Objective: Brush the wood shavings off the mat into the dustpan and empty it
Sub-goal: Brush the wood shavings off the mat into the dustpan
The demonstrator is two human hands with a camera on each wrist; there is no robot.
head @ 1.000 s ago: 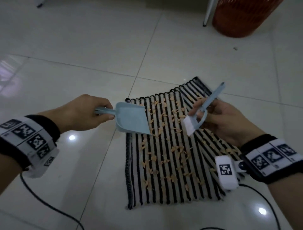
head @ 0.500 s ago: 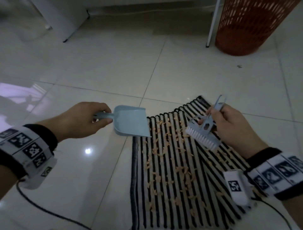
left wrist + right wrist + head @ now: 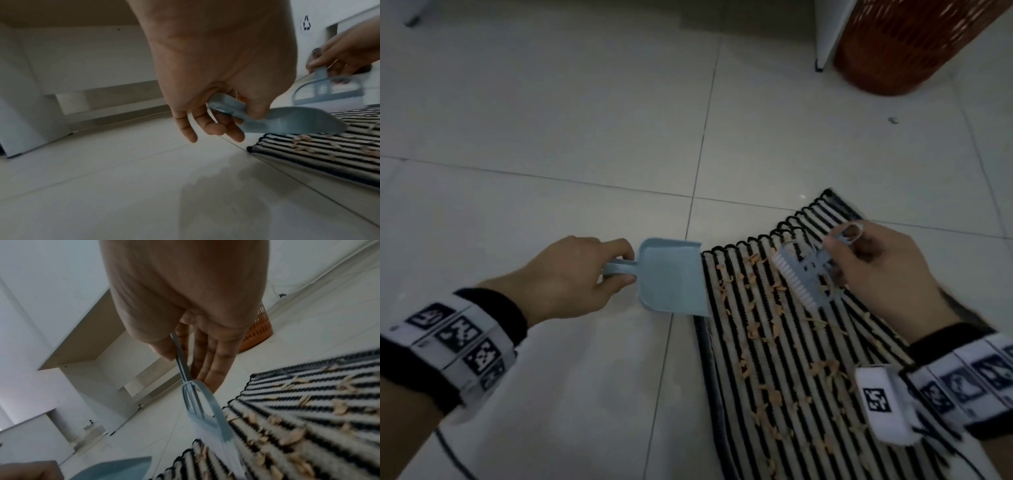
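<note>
A black-and-white striped mat (image 3: pixel 791 370) lies on the tiled floor with several tan wood shavings (image 3: pixel 753 329) scattered over it. My left hand (image 3: pixel 571 277) grips the handle of a light blue dustpan (image 3: pixel 671 274), whose open lip meets the mat's far left edge. In the left wrist view the dustpan (image 3: pixel 292 121) hovers just over the mat (image 3: pixel 320 149). My right hand (image 3: pixel 876 267) pinches the handle of a small blue brush (image 3: pixel 804 274) with white bristles pointing left, low over the mat's far end. The brush (image 3: pixel 207 415) hangs from the fingers over the shavings (image 3: pixel 292 439).
An orange perforated bin (image 3: pixel 914 44) stands at the far right, next to a white furniture leg (image 3: pixel 828 34). White furniture (image 3: pixel 51 81) lines the wall beyond. Pale floor tiles (image 3: pixel 551 137) stretch left and ahead. A black cable (image 3: pixel 452 455) trails near my left wrist.
The dustpan has come down from above the mat to its left edge. The brush has turned bristles-left and dropped closer to the mat. The view has shifted left.
</note>
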